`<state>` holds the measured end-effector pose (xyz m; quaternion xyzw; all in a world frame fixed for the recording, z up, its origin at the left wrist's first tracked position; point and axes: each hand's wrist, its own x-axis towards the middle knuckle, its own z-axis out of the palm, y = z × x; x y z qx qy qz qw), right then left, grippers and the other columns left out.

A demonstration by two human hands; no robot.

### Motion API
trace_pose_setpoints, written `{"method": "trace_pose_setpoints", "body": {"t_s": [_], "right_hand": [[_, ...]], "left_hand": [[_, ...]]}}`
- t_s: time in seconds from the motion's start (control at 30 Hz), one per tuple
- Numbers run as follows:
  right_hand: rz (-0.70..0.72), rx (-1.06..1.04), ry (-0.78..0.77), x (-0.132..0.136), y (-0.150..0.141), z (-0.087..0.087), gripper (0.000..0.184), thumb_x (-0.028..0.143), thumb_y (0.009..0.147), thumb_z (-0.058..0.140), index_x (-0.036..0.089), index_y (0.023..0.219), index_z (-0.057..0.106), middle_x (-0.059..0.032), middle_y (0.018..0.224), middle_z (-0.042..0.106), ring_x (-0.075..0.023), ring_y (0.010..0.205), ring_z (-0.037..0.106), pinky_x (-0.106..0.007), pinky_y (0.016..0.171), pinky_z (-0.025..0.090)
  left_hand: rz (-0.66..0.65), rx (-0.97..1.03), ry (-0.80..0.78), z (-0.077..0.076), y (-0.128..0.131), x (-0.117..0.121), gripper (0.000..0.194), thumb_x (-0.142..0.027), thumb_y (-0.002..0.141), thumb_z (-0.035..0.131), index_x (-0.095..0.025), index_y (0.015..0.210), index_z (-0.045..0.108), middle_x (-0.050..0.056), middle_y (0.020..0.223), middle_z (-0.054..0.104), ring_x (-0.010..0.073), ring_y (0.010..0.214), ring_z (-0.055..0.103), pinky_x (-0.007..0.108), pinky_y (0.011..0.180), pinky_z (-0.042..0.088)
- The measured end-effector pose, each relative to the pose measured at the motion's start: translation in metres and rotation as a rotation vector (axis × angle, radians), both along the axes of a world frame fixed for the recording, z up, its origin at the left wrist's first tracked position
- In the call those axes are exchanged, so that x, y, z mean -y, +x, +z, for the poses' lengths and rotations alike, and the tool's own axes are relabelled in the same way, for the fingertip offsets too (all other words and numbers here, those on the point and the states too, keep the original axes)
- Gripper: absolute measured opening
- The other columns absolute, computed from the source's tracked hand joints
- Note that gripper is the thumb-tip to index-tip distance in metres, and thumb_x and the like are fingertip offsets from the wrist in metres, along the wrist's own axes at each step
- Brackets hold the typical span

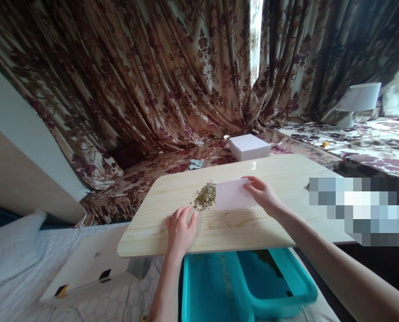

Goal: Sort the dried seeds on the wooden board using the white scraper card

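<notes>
My right hand (260, 193) grips the right end of a flat white rectangular card (235, 194), thumb on top. The card's left edge touches a loose heap of small yellow-green and pale bits (206, 196), too small to name for certain. Just in front of the heap, my left hand (180, 226) rests on the light wood-grain table (273, 223) with its fingers stretched out and nothing in them. A few stray specks lie beside the heap and below the card.
Below the table's near edge stand two teal plastic tubs (280, 308), the right one with dark greenish matter inside. A white box (249, 146) and a grey-blue cloth (196, 164) lie behind the table. At left is a large carton (85, 264); a lamp (359, 98) stands far right.
</notes>
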<state>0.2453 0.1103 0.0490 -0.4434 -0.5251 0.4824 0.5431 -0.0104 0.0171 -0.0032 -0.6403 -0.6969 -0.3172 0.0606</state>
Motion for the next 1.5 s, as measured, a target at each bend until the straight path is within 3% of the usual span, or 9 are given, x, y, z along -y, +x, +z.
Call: {"method": "trace_pose_setpoints", "body": {"t_s": [0.4,0.77,1.03,1.3,1.4,1.5], "right_hand": [[0.1,-0.024,-0.037,-0.015,-0.011,-0.007,0.024,0.023,0.067,0.062,0.02,0.09,0.063,0.0003,0.074,0.068,-0.0128,0.064,0.06,-0.024,0.058,0.044],[0.233,0.048,-0.166,-0.014,0.002,-0.004,0.015,0.012,0.069,0.062,0.017,0.083,0.066,0.0001,0.071,0.066,-0.0113,0.059,0.058,-0.021,0.053,0.041],[0.377,0.08,-0.276,-0.003,0.025,0.001,0.019,0.017,0.065,0.069,0.017,0.084,0.067,-0.0015,0.075,0.068,-0.0153,0.064,0.061,-0.025,0.057,0.044],[0.449,0.195,-0.282,0.027,0.051,0.016,0.035,0.034,0.063,0.074,0.018,0.094,0.067,-0.0038,0.083,0.071,-0.0191,0.071,0.064,-0.027,0.059,0.046],[0.432,0.225,-0.271,0.039,0.063,0.025,0.039,0.04,0.062,0.076,0.018,0.094,0.067,-0.0037,0.081,0.071,-0.0192,0.069,0.064,-0.027,0.057,0.046],[0.27,0.178,-0.188,0.04,0.073,0.029,0.042,0.042,0.062,0.076,0.018,0.095,0.067,-0.0039,0.081,0.071,-0.0179,0.067,0.064,-0.026,0.057,0.047]], "left_hand": [[0.002,0.013,-0.007,-0.003,0.0,-0.001,0.031,-0.037,0.092,0.044,-0.022,0.11,0.064,0.009,0.118,0.067,0.0264,0.114,0.059,0.05,0.104,0.035],[0.004,-0.03,-0.026,-0.002,-0.003,-0.002,0.029,-0.035,0.09,0.048,-0.02,0.109,0.065,0.011,0.118,0.067,0.0267,0.112,0.059,0.049,0.103,0.036],[0.004,-0.066,-0.006,-0.004,-0.004,-0.002,0.03,-0.037,0.091,0.048,-0.021,0.11,0.064,0.01,0.118,0.066,0.0268,0.112,0.06,0.047,0.1,0.039],[0.005,-0.045,-0.019,-0.005,-0.003,-0.001,0.029,-0.036,0.09,0.048,-0.021,0.11,0.064,0.01,0.118,0.066,0.0274,0.113,0.059,0.048,0.101,0.037],[0.016,-0.037,-0.026,-0.003,-0.002,-0.001,0.029,-0.036,0.09,0.049,-0.021,0.111,0.064,0.01,0.119,0.066,0.0269,0.113,0.059,0.048,0.102,0.036],[0.013,-0.03,-0.026,-0.001,0.0,0.0,0.031,-0.037,0.09,0.048,-0.021,0.111,0.064,0.01,0.119,0.066,0.0257,0.113,0.059,0.046,0.103,0.037]]}}
